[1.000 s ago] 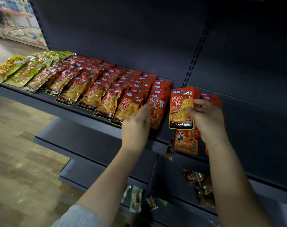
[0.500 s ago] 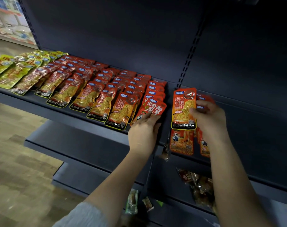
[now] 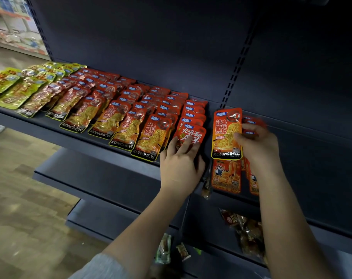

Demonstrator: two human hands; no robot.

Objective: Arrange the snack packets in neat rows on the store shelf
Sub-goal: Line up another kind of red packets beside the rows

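Your left hand (image 3: 181,166) lies with its fingers laid nearly straight on the front red packet (image 3: 191,135) of the rightmost row, pressing it down at the shelf (image 3: 74,141) lip — your right hand (image 3: 255,146), over at 3 o'clock from it, pinches a fan of packets with the orange KONCHEW packet (image 3: 227,133) in front, more hanging below your grip. Careful here: that red packet sits right at the edge, and a push towards 6 o'clock could tip it off onto the lower shelf (image 3: 102,180). The packet rows (image 3: 114,109) overlap like shingles towards 10 o'clock — nudge the front one sideways and the stack behind it may skew. The dangling packets look loosely held, so one could slip free.
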